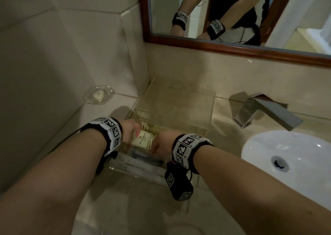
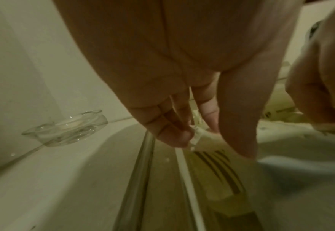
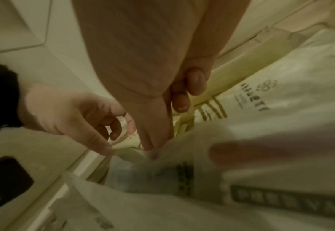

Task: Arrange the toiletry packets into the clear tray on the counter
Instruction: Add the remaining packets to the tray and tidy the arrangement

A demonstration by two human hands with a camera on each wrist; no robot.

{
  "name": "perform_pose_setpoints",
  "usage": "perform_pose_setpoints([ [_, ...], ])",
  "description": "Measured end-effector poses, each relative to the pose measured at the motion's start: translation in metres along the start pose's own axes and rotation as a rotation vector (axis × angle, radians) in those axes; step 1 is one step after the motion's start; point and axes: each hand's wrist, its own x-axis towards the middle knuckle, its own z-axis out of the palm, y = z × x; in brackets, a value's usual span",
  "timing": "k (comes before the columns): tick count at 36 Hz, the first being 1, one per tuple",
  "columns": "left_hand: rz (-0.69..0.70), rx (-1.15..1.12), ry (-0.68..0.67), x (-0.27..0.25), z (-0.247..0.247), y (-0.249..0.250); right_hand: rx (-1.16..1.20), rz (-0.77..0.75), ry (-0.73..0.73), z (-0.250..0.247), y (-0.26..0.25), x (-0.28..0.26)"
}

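A beige counter (image 1: 143,208) carries a white basin (image 1: 286,156) at the right, with a chrome tap (image 1: 265,114) behind it. The clear tray (image 1: 172,109) stands in the corner under the mirror (image 1: 232,14). A small glass dish (image 1: 98,94) sits to its left. Inside the tray's near part stands a bundle of cream toiletry packets (image 1: 144,139), long axis running left to right between the hands, printed face turned up toward the head camera. The left hand (image 1: 129,132) grips the bundle's left end with curled fingers, and the right hand (image 1: 165,142) clasps the right end. The wrists hide the packet ends. Blur makes the printing unreadable, and the number of packets cannot be told.
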Motion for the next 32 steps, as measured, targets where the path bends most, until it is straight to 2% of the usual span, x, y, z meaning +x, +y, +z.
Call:
perform_pose_setpoints([
  [4,-0.028,-0.038,-0.004,0.001,-0.001,0.001,-0.023,-0.034,0.029,0.001,0.0,0.0],
  [7,-0.049,-0.028,0.023,0.003,0.001,0.004,0.031,-0.023,-0.016,0.002,0.003,0.003],
  [14,-0.078,0.001,0.102,0.001,0.004,0.008,0.021,-0.106,0.091,0.006,0.003,0.001],
  [20,-0.076,-0.065,0.126,0.003,0.007,0.002,0.025,-0.122,-0.003,0.006,-0.002,-0.004],
  [28,-0.078,-0.079,0.137,0.008,0.01,0.004,0.078,-0.17,-0.025,0.013,-0.007,0.001],
  [32,-0.095,-0.089,0.181,0.008,0.013,0.003,0.2,-0.177,-0.028,0.016,0.0,-0.001],
])
